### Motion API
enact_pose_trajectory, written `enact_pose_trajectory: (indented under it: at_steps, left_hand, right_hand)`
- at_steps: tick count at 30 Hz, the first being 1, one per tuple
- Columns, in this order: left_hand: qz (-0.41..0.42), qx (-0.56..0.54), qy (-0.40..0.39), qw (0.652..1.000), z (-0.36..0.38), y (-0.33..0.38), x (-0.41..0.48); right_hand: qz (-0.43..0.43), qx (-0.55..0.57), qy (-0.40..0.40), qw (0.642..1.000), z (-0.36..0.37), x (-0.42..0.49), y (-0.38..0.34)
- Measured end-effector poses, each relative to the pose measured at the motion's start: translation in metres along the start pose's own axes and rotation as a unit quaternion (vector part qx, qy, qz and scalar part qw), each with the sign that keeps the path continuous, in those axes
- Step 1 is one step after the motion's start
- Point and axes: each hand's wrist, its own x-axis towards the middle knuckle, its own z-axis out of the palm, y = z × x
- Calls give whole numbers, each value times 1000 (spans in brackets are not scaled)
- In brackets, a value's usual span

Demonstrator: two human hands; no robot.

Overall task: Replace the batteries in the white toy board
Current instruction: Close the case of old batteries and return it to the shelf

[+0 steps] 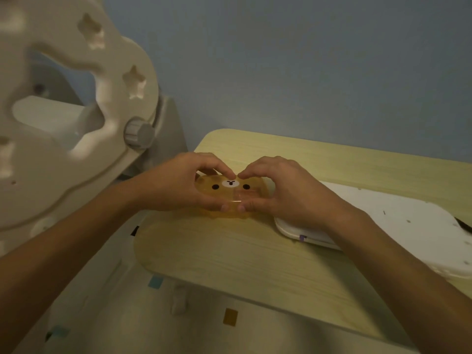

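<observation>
A translucent amber box with a bear face rests on the pale wooden table. My left hand grips its left side, thumb at the front edge and fingers over the back. My right hand grips the right side the same way, and the fingertips of both hands nearly meet at the back and the front. The white toy board lies face down on the table to the right, several small screw holes showing on its back. My right wrist crosses its near left corner. What the box contains is unclear.
A large cream plastic frame with star cut-outs and a grey knob stands close on the left. A blue-grey wall rises behind the table. Below the table's front edge lies a light mat with small coloured squares.
</observation>
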Motion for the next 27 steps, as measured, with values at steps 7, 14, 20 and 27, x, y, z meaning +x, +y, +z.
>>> enact_pose_trajectory:
  at_steps: [7, 14, 20, 27]
  left_hand:
    - [-7, 62, 16, 998, 15, 0, -3]
    - [24, 1, 105, 994, -4, 20, 9]
    - [101, -20, 90, 991, 29, 79, 53]
    - [165, -37, 59, 984, 79, 134, 89]
  right_hand:
    - [-8, 26, 11, 1000, -6, -8, 2]
    - [87, 24, 102, 991, -69, -50, 53]
    - [195, -44, 137, 970, -110, -114, 100]
    - [368, -125, 72, 919, -124, -188, 160]
